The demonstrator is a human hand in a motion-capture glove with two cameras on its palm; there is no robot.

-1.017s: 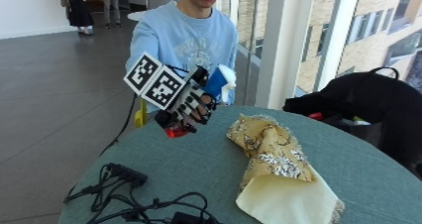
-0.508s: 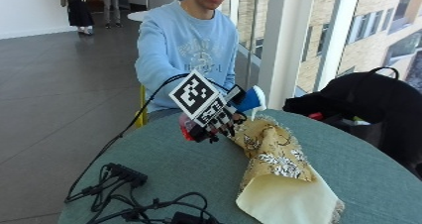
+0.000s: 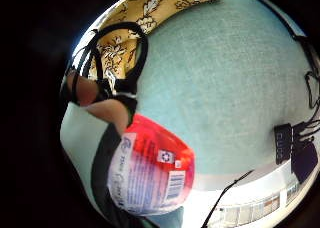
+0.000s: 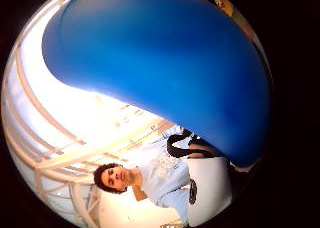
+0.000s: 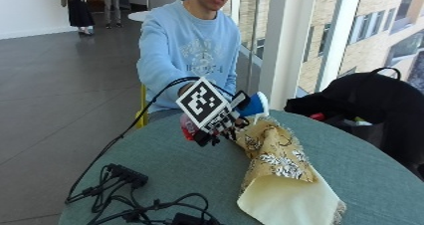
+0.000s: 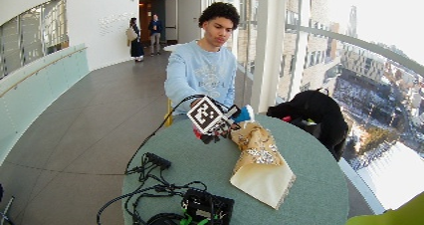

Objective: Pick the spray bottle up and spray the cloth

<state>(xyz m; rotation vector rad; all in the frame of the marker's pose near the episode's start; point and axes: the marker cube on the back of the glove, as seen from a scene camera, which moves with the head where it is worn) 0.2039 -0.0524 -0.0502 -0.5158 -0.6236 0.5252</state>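
One round tabletop [image 5: 371, 185] with a grey-green cloth surface carries everything; at its near left edge lies a tangle of black cables and a black power strip [image 5: 129, 175], seen also in the little-finger palm view [image 3: 282, 143]; right of these, over the middle of the tabletop toward the far edge, the black-gloved right hand [image 5: 218, 125] is raised above the surface, and its grip is closed around a spray bottle with a blue plastic head and a red-and-white labelled body [image 5: 252, 105]; the red lower body shows below the hand [image 5: 188, 127] and the blue head points right, toward the cloth; in the little-finger palm view the labelled red base [image 3: 150, 170] sits close against the palm, with a strapped finger curled beside it; in the thumb-side palm view the blue head [image 4: 165, 63] fills most of the picture; just right of the hand, a yellow floral-patterned cloth with a pale cream underside [image 5: 278, 170] lies crumpled on the tabletop, running from just beneath the bottle's head toward the near right edge, its cream corner nearest that edge; beyond the far right edge rests a black bag [image 5: 371, 103].
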